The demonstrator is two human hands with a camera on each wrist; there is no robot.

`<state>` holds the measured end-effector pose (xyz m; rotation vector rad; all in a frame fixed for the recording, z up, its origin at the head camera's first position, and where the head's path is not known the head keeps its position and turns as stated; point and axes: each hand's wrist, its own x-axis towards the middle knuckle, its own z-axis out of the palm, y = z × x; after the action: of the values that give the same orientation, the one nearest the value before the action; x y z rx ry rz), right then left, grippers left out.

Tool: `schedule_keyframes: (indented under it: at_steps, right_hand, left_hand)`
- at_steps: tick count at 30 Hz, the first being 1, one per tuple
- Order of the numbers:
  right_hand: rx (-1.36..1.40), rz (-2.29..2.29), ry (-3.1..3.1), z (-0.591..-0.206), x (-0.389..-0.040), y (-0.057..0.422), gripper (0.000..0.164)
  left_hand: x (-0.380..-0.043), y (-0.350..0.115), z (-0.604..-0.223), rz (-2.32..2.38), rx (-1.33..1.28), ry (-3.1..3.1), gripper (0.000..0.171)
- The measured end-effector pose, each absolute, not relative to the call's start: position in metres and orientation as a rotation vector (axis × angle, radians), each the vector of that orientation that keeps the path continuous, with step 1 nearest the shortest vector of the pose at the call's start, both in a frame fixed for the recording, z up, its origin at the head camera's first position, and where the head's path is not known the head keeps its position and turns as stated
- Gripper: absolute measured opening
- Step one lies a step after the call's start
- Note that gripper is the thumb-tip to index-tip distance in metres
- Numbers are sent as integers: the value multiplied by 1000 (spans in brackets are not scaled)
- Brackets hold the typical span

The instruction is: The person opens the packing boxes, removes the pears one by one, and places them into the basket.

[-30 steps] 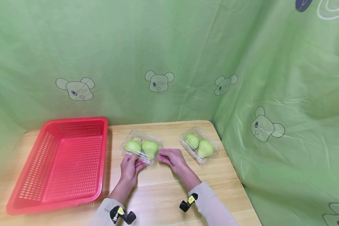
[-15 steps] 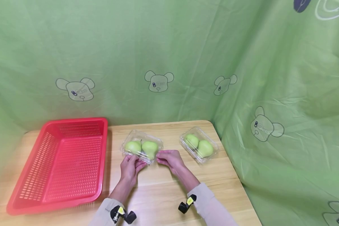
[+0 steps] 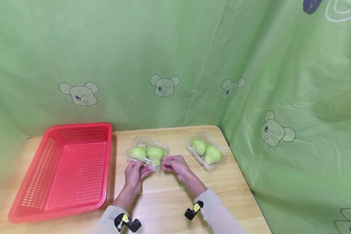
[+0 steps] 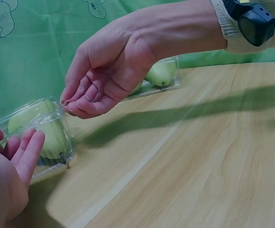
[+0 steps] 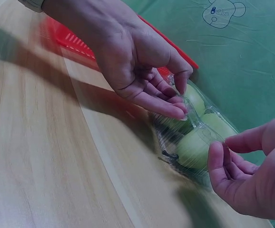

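A clear plastic clamshell box with green pears inside lies on the table in the head view. My left hand pinches its near edge between thumb and fingers. At the near right corner, my right hand pinches the lid's rim with thumb and forefinger. The right wrist view has both hands on the lid's thin edge, the right hand at lower right and the left hand above. One pear's dark stem shows through the plastic.
A second clear box with green pears rests at the table's back right. On the left stands a red slotted plastic basket. A green curtain hangs behind and to the right of the wooden table.
My right hand has shifted slightly left and down along the box's near right corner. The left hand keeps its grip at the near edge. The box has hardly moved.
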<state>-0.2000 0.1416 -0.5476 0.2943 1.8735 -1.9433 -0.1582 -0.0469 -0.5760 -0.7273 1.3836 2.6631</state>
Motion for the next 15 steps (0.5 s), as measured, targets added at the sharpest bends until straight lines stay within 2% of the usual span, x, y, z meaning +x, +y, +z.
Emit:
schedule_keyframes:
  at_steps: [8, 15]
  right_hand:
    - [227, -1902, 1883, -546, -199, 140, 25]
    - [194, -1842, 1849, -541, -199, 138, 17]
  left_hand:
    - [-159, -47, -574, 2644, -750, 1388, 9]
    - [-160, -47, -574, 2620, -790, 1409, 5]
